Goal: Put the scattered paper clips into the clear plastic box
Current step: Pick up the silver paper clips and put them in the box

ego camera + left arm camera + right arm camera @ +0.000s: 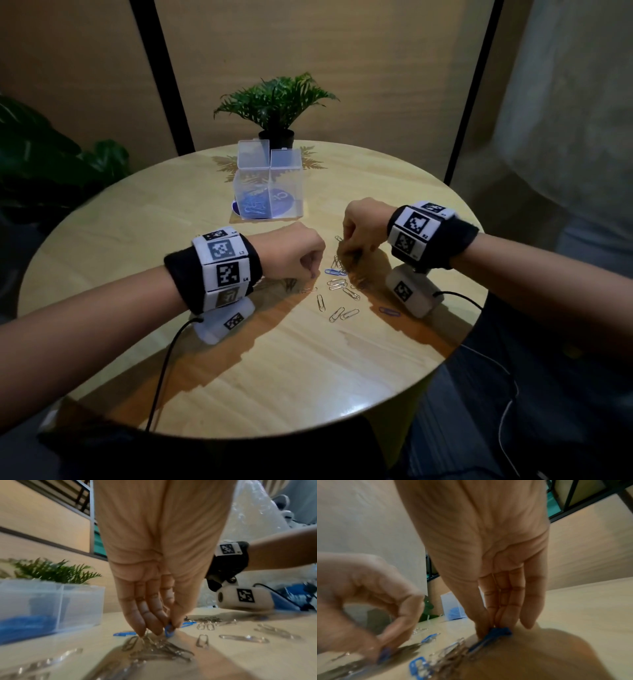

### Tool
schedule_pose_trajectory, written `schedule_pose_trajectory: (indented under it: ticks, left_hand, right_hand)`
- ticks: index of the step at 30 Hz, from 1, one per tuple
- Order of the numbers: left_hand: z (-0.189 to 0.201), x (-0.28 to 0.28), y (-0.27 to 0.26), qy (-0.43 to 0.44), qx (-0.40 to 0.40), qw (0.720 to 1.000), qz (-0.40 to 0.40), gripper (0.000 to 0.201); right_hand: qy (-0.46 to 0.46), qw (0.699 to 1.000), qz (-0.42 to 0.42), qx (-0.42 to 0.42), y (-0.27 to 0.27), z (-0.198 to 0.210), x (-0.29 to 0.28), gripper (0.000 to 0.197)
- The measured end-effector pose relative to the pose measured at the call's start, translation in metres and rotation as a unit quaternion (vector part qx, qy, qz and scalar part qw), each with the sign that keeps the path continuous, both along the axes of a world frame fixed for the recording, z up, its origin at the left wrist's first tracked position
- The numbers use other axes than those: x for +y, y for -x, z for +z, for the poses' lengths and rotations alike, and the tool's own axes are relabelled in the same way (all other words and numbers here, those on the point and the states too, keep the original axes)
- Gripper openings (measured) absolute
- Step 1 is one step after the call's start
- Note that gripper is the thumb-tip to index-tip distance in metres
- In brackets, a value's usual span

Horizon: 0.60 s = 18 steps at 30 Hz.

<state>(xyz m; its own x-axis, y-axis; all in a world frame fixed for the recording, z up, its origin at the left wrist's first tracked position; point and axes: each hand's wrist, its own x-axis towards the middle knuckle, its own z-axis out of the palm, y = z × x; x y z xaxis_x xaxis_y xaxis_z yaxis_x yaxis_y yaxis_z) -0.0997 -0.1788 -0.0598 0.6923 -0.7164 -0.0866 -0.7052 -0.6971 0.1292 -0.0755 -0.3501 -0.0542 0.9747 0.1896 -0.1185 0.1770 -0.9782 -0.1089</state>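
The clear plastic box (291,192) stands at the back middle of the round table (239,359), both lids raised, with blue clips in its left compartment. Several silver and blue paper clips (337,284) lie scattered between my hands. My left hand (310,270) is at the left edge of the pile, and in the left wrist view it (164,628) pinches a blue paper clip (169,630) between thumb and fingers, just above a tangle of silver clips (154,649). My right hand (349,250) reaches down on the pile's far right. In the right wrist view it (493,627) pinches another blue clip (500,631) at the table.
A small potted plant (275,102) stands behind the box. A purple clip (389,311) lies apart near my right wrist camera (411,294). Cables run from both wrists over the table's near edge. A leafy plant (51,161) stands off the table at the left.
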Motion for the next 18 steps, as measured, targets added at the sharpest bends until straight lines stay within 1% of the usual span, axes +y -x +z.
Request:
schedule_pose_trajectory:
  ticks: [1,2,3,4,5,6,7,8,10,11,12,13,14,16,18]
  left_hand:
    - [0.001,0.002,-0.003,0.029,0.007,1.0,0.01,0.007]
    - [0.002,0.005,-0.005,0.074,0.036,0.996,0.026,0.009]
    - [0.004,0.007,-0.007,0.133,0.084,0.986,0.044,0.009]
    - [0.006,0.009,-0.008,0.191,0.134,0.97,0.061,0.01]
    - [0.008,0.01,-0.009,0.235,0.17,0.954,0.073,0.01]
    - [0.01,0.011,-0.01,0.254,0.185,0.946,0.079,0.011]
    - [0.011,0.011,-0.012,0.256,0.188,0.945,0.082,0.013]
    - [0.011,0.011,-0.015,0.247,0.185,0.947,0.084,0.016]
    - [0.011,0.011,-0.02,0.226,0.177,0.954,0.09,0.026]
    - [0.011,0.01,-0.022,0.215,0.172,0.957,0.093,0.031]
    - [0.011,0.009,-0.023,0.201,0.165,0.961,0.096,0.036]
    - [0.011,0.006,-0.023,0.186,0.155,0.965,0.097,0.04]
    - [0.012,0.002,-0.022,0.171,0.143,0.97,0.096,0.042]
    - [0.011,-0.005,-0.021,0.139,0.112,0.98,0.085,0.035]
    - [0.009,-0.012,-0.019,0.097,0.068,0.991,0.062,0.022]
  right_hand:
    - [0.007,1.0,0.003,0.002,-0.001,0.0,0.002,0.03]
    - [0.014,1.0,0.009,0.003,-0.001,0.001,0.002,0.029]
    - [0.018,1.0,0.012,0.005,-0.002,0.001,0.001,0.027]
    - [0.007,1.0,0.01,0.013,-0.004,0.001,-0.002,0.025]
    - [-0.023,0.999,0.002,0.029,-0.006,0.002,-0.006,0.022]
    - [-0.072,0.996,-0.01,0.05,-0.008,0.003,-0.012,0.02]
    - [-0.135,0.988,-0.024,0.071,-0.009,0.005,-0.018,0.017]
    - [-0.21,0.972,-0.04,0.093,-0.008,0.008,-0.024,0.014]
    - [-0.352,0.924,-0.065,0.132,-0.005,0.013,-0.034,0.011]
    - [-0.394,0.906,-0.073,0.139,-0.003,0.014,-0.039,0.01]
    - [-0.41,0.898,-0.08,0.14,-0.001,0.015,-0.044,0.01]
    - [-0.405,0.899,-0.084,0.142,0.001,0.014,-0.049,0.015]
    - [-0.386,0.907,-0.082,0.15,0.004,0.015,-0.053,0.021]
    - [-0.332,0.923,-0.054,0.184,0.014,0.017,-0.056,0.031]
    - [-0.277,0.935,-0.015,0.219,0.028,0.021,-0.056,0.032]
